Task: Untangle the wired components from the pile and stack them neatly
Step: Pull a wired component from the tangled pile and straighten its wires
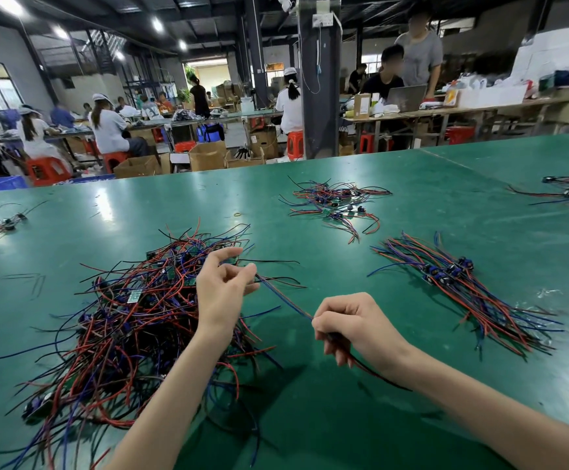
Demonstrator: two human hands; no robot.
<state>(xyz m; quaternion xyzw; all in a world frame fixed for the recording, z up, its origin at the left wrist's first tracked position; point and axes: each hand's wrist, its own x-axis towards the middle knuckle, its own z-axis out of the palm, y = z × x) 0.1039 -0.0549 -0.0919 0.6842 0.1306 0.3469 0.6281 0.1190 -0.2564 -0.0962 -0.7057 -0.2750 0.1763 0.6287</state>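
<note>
Head view: left hand point(223, 290) pinches one end of a thin red-blue-black wire strand point(285, 298) beside the tangled pile of red, blue and black wired circuit boards point(123, 320). Right hand point(354, 325) grips the other end. The strand runs straight between them above the green counter point(310, 418). The aligned stack of wired components point(459, 286) lies to the right.

No legible txt anywhere in view.
Brown box point(361, 106) on far bench point(500, 106) has a pale label, but print is too small to read. Yellow pack point(451, 96) near it shows dark marks, poss. lettering, all blurred. Small green boards point(135, 296) in the wire pile point(123, 334): any markings don't resolve at this res.
</note>
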